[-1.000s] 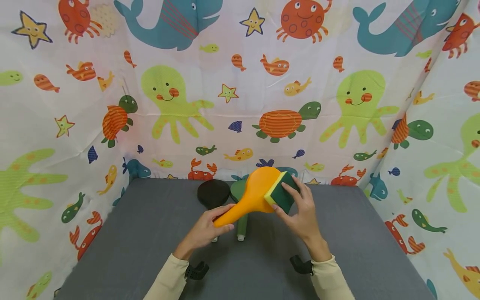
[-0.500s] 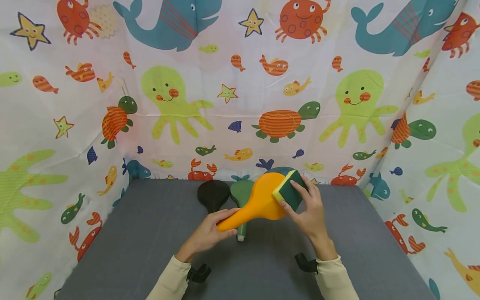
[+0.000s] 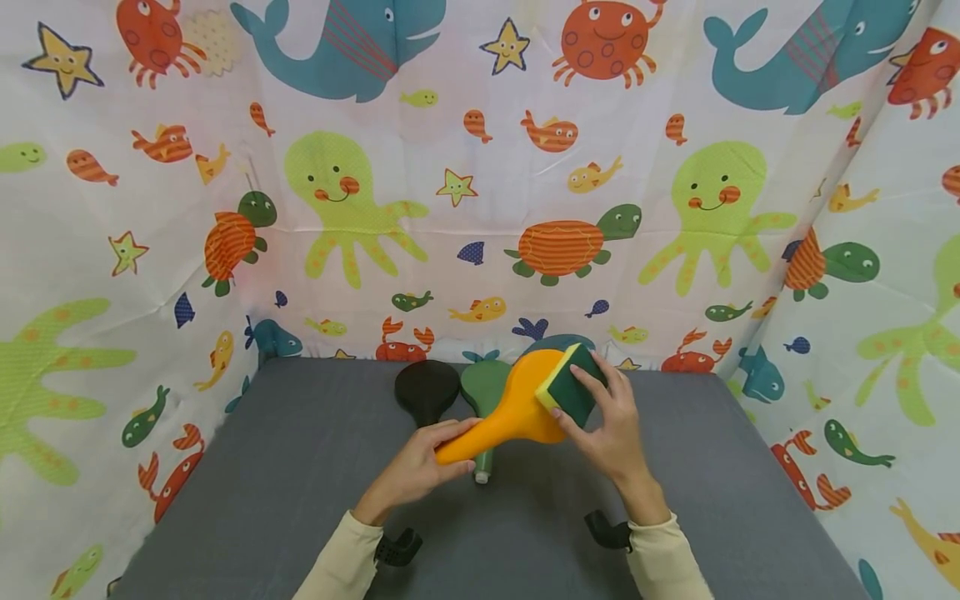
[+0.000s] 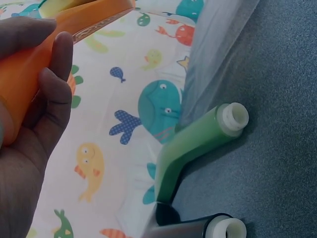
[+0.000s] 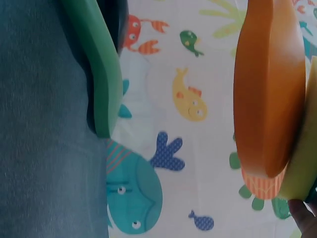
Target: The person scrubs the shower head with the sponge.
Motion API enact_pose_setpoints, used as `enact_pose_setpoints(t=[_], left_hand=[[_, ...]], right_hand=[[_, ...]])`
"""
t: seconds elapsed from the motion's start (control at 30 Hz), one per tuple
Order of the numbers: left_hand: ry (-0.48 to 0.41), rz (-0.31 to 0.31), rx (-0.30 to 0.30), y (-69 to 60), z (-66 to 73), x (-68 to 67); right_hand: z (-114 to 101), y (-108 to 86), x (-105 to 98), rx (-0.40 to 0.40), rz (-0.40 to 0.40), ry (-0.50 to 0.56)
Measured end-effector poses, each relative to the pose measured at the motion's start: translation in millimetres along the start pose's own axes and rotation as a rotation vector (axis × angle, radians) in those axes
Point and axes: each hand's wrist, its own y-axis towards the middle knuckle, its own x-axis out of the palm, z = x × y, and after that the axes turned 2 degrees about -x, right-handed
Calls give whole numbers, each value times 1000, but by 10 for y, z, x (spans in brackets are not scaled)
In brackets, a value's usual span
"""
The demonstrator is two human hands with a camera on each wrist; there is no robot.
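Observation:
My left hand point(image 3: 415, 462) grips the handle of an orange hand-held shower head point(image 3: 517, 404), raised above the table and tilted with its round head up to the right. In my right hand point(image 3: 615, 429) is a sponge point(image 3: 577, 386), yellow with a dark green scouring side. Its yellow side lies against the back of the orange head, as the right wrist view also shows with the sponge point(image 5: 302, 148) beside the shower head point(image 5: 267, 89). The orange spray face is mostly hidden. Fingers curl round the handle point(image 4: 25, 74) in the left wrist view.
A black shower head point(image 3: 426, 387) and a green shower head point(image 3: 484, 383) lie side by side at the back of the grey table point(image 3: 300, 467). White threaded ends point(image 4: 235, 116) show on their handles. A sea-animal curtain point(image 3: 480, 208) hangs behind and along both sides.
The shower head and both hands moved right between the first two frames. Since then the sponge has slid slightly left and down over the orange head, while my left hand stays nearly still.

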Motion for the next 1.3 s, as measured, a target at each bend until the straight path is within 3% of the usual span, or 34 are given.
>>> enact_pose_setpoints(t=[0.17,0.33,0.9,1.13,1.3], left_hand=[[-12,-30,-21,3,25,26],[-18,-34,-17,5,22,46],[5,-19,-28,8,-22,86],[-6,-28,-18,11,-13,71],[-7,-39,-19,17,-6,70]], right_hand=[[82,5,-74,65,15,-23],[92,-5,-95,74,13,-36],[-142,-55,20,-44,-73,-26],[-31,-3,29,-44,-15,-27],[49,14,8,5,24,-50]])
